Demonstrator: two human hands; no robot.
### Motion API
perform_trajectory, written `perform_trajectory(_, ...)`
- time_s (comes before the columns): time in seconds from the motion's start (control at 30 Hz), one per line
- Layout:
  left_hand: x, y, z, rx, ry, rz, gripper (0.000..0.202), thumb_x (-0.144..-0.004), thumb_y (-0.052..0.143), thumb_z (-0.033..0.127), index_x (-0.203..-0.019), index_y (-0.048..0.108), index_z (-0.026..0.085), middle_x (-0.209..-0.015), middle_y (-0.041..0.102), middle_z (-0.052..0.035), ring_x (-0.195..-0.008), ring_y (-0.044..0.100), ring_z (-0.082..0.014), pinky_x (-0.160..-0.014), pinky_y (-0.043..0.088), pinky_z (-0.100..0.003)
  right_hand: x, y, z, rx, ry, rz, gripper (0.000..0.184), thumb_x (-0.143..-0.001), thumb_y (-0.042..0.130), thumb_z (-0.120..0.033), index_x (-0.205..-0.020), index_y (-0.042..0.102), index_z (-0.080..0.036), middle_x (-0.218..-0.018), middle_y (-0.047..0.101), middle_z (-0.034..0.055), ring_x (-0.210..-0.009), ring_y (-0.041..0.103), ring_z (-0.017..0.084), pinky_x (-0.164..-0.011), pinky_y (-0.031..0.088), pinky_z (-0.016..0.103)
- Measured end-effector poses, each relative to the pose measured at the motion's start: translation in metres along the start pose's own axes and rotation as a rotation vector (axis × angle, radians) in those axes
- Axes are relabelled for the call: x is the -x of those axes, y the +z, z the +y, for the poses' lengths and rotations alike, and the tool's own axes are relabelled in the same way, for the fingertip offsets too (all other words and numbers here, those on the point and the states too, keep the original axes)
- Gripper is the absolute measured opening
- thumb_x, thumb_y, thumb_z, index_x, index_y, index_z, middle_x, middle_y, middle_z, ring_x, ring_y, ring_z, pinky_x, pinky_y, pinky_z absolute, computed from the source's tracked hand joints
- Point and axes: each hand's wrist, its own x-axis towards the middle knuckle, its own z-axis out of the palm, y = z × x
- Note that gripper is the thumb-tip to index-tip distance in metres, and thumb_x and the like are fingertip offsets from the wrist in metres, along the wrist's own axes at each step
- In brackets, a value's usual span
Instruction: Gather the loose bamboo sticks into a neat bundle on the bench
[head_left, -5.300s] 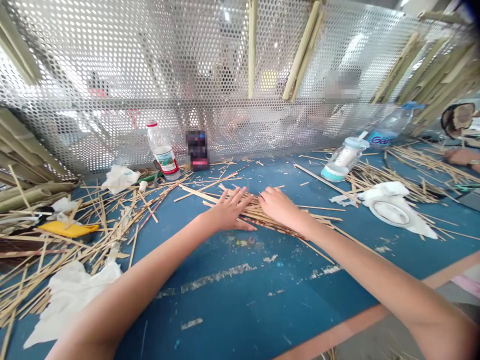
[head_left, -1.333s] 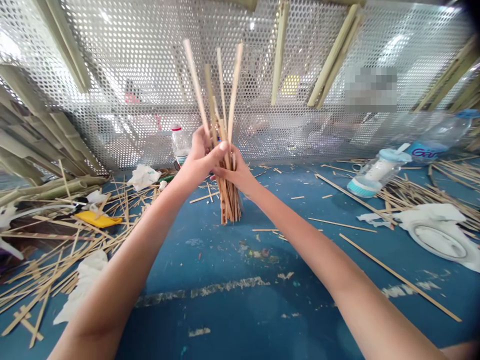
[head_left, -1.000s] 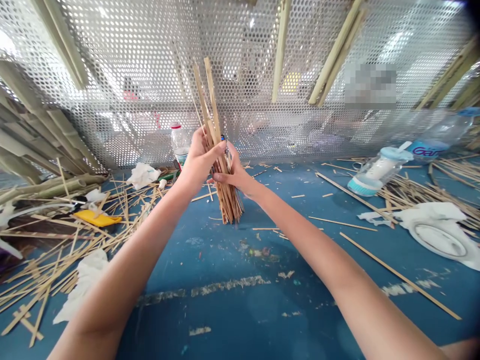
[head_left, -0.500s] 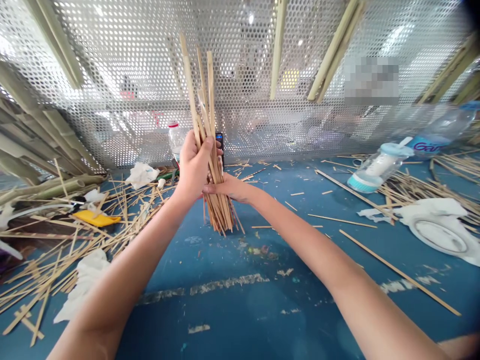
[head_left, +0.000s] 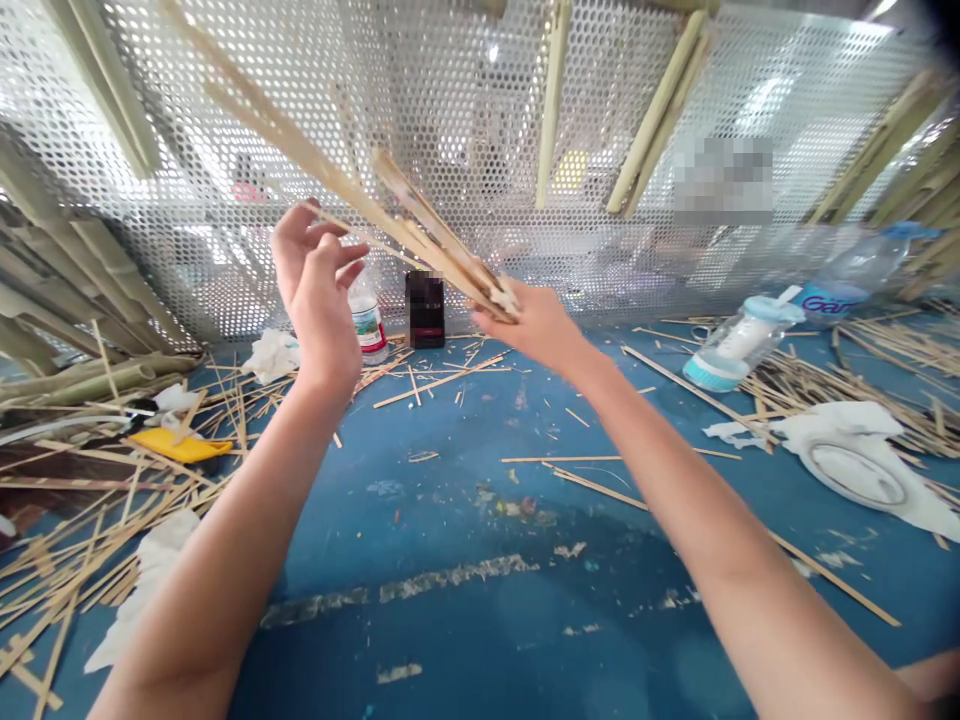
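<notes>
My right hand (head_left: 529,320) is closed round one end of a bundle of bamboo strips (head_left: 442,250), some blurred. The bundle slants up and to the left, above the blue table. My left hand (head_left: 319,290) is raised to the left of the bundle, its fingers bent and spread apart. One thin strip crosses by its fingertips; whether they touch it I cannot tell. Behind the left hand stands a clear bottle (head_left: 369,325) with a red and white label, partly hidden. Between the hands, farther back, a dark phone (head_left: 425,310) leans upright.
Loose bamboo strips (head_left: 82,560) lie heaped on the left with a yellow tool (head_left: 180,445) and crumpled tissue (head_left: 146,590). At the right are a cup (head_left: 739,345), a large water bottle (head_left: 851,275), a white tissue pack (head_left: 855,465) and more strips. A perforated metal panel (head_left: 480,200) closes the back.
The bundle has tipped from upright to a leftward slant. My left hand has let go of it and moved left; my right hand has risen and gone right with it. Loose strips now lie near the table's middle.
</notes>
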Motion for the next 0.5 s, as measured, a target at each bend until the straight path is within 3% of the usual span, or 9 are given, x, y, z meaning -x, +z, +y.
perform_trajectory(0.1, 0.001, 0.000, -0.020, -0.289, -0.066, -0.217, 0.028, -0.101, 0.032, 0.040, -0.119, 0.049, 0.027, -0.111, 0.064, -0.0027, -0.096, 0.063, -0.0162, -0.087, 0.052, -0.037, 0.006, -0.041, 0.035, 0.379, 0.053, -0.020, 0.029, -0.088, 0.061, -0.050, -0.094, 0.060, -0.022, -0.078, 0.065, 0.0045, -0.075, 0.063, 0.024, -0.074, 0.050, 0.042)
perform_trajectory(0.23, 0.033, 0.013, -0.061, -0.605, -0.180, -0.664, 0.029, -0.084, 0.061, 0.041, -0.101, 0.064, 0.018, -0.105, 0.070, -0.0101, -0.105, 0.063, -0.0293, -0.097, 0.047, -0.046, 0.011, -0.060, 0.099, 0.712, 0.165, -0.100, 0.021, -0.092, 0.056, -0.041, -0.101, 0.057, -0.022, -0.087, 0.067, 0.0114, -0.086, 0.065, 0.030, -0.075, 0.046, 0.042)
perform_trajectory(0.3, 0.055, 0.016, -0.082, -0.697, -0.218, -0.747, 0.048, -0.079, 0.066, 0.044, -0.116, 0.061, 0.014, -0.124, 0.064, -0.0164, -0.120, 0.056, -0.0358, -0.105, 0.041, -0.050, 0.013, -0.057, 0.132, 0.740, 0.190, -0.159, 0.024, -0.091, 0.056, -0.042, -0.104, 0.057, -0.022, -0.095, 0.068, 0.0151, -0.092, 0.064, 0.032, -0.078, 0.045, 0.044)
perform_trajectory(0.37, 0.072, 0.012, -0.100, -0.769, -0.227, -0.773, 0.062, -0.084, 0.060, 0.045, -0.134, 0.049, 0.010, -0.143, 0.050, -0.0216, -0.134, 0.044, -0.0370, -0.111, 0.034, -0.050, 0.016, -0.050, 0.160, 0.720, 0.192, -0.237, 0.029, -0.086, 0.064, -0.044, -0.101, 0.061, -0.020, -0.098, 0.068, 0.0175, -0.097, 0.062, 0.033, -0.083, 0.045, 0.046)
perform_trajectory(0.43, 0.084, 0.005, -0.115, -0.834, -0.228, -0.789, 0.063, -0.090, 0.051, 0.041, -0.142, 0.040, 0.008, -0.151, 0.040, -0.0227, -0.140, 0.037, -0.0341, -0.115, 0.030, -0.047, 0.020, -0.043, 0.182, 0.689, 0.201, -0.295, 0.036, -0.076, 0.074, -0.045, -0.099, 0.065, -0.019, -0.100, 0.068, 0.0189, -0.100, 0.061, 0.035, -0.087, 0.044, 0.048)
perform_trajectory(0.5, 0.090, -0.003, -0.125, -0.886, -0.240, -0.813, 0.055, -0.094, 0.044, 0.039, -0.141, 0.042, 0.009, -0.149, 0.043, -0.0212, -0.138, 0.041, -0.0319, -0.115, 0.031, -0.046, 0.021, -0.039, 0.195, 0.657, 0.216, -0.320, 0.045, -0.070, 0.079, -0.048, -0.103, 0.068, -0.019, -0.105, 0.068, 0.0204, -0.104, 0.059, 0.038, -0.089, 0.045, 0.051)
